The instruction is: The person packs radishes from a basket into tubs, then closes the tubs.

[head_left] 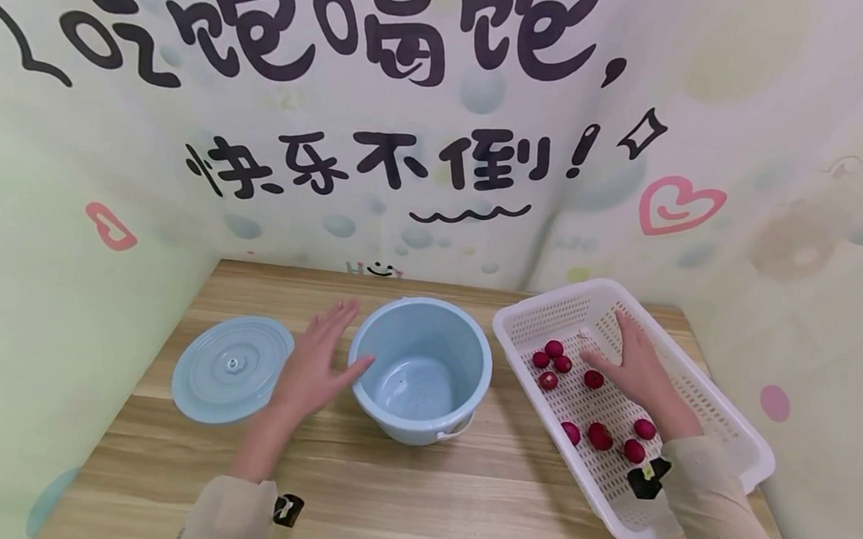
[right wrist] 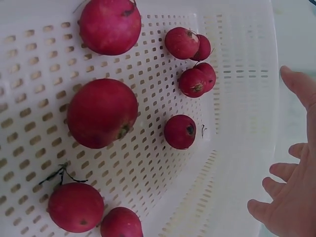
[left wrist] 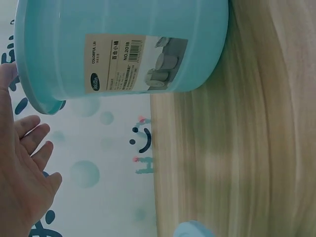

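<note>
A light blue plastic bucket [head_left: 410, 385] stands upright on the table, with no lid on it. My left hand [head_left: 315, 370] is at its left side, fingers extended and the thumb by the rim; whether the thumb touches it I cannot tell. In the left wrist view a printed label [left wrist: 133, 64] shows on the bucket's wall. My right hand [head_left: 638, 367] hovers over the white perforated basket [head_left: 722, 407], fingers spread, holding nothing. Several round red radishes [right wrist: 102, 113] lie scattered on the basket floor, some with bits of stem; the nearest to this hand is a single radish [head_left: 593, 379].
Left of the bucket a matching blue lid [head_left: 232, 368] with a small knob lies flat on the wooden table [head_left: 400, 501]. The bucket's handle [head_left: 458, 428] hangs down at the front right. A printed wall [head_left: 403, 242] rises behind the table, with side walls left and right.
</note>
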The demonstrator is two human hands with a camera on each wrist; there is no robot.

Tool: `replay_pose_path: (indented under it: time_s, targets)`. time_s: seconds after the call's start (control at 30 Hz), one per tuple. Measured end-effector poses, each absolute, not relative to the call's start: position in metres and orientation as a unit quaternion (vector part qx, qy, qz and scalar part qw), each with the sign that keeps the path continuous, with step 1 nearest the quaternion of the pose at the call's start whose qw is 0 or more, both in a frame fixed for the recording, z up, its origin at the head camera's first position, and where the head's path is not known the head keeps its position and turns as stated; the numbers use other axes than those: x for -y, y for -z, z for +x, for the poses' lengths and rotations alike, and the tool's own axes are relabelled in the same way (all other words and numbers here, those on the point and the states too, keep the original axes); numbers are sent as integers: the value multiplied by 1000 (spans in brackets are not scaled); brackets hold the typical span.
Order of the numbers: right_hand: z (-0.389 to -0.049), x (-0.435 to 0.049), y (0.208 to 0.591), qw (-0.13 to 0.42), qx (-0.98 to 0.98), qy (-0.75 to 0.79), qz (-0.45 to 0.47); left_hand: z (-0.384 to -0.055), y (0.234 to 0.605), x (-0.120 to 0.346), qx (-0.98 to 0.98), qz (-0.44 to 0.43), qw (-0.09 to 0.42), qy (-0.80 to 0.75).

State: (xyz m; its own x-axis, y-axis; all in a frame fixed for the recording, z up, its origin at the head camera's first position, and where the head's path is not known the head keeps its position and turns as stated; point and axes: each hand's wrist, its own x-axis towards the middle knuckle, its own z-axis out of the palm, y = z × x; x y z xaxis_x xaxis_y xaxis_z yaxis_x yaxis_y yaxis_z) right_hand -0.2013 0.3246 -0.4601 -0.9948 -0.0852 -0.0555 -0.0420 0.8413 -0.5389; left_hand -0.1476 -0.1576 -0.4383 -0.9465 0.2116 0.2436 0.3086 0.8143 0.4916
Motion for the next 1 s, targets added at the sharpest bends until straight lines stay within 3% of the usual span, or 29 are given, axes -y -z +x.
replay_pose_path:
  time_s: [1.0]
  targets:
    - [-197,-334,490,100,-934,341,48,-129,465,156,908,-153,93,378]
